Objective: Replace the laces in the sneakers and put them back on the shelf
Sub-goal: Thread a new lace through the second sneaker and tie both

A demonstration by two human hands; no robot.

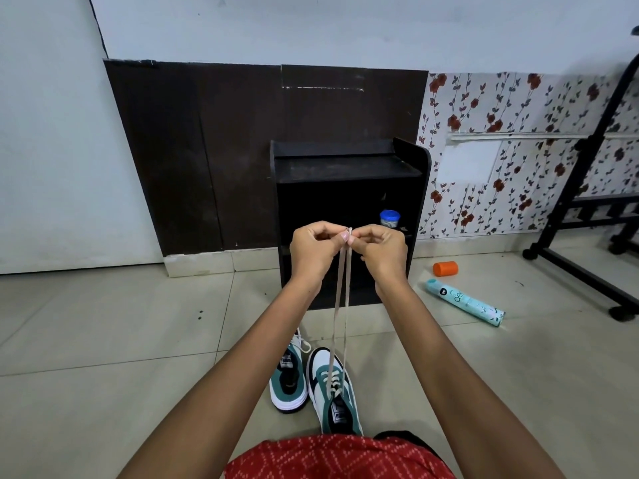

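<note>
The person sits on the pale tiled floor [103, 323] facing the low black wooden shelf unit [349, 167], both arms extended. The left hand [311, 248] and the right hand [380, 250] are raised side by side, knuckles nearly touching. Each pinches one tip of the flat beige lace [340, 299] between thumb and forefinger, with the other fingers curled in. The two strands run down, close together and fairly taut, to the green, white and black sneaker [333, 392]. It stands on the floor just ahead of the person's red patterned garment [328, 458], and the lace crosses several of its eyelet rows. A second matching sneaker [288, 382] stands just beside it on the left, with a white lace [304, 344] lying loose at its far end. Whether that shoe is threaded cannot be determined. Judged step: evening the two ends before lacing continues. Risks:
- An uneven pull would drag one strand short through the eyelets, leaving mismatched ends for tying.
- Excess upward tension may tip or lift the unweighted sneaker.
- A slipped pinch would drop one end.
- At shelving, the blue-lidded jar [390, 217] at the right of the shelf opening could be knocked.
</note>
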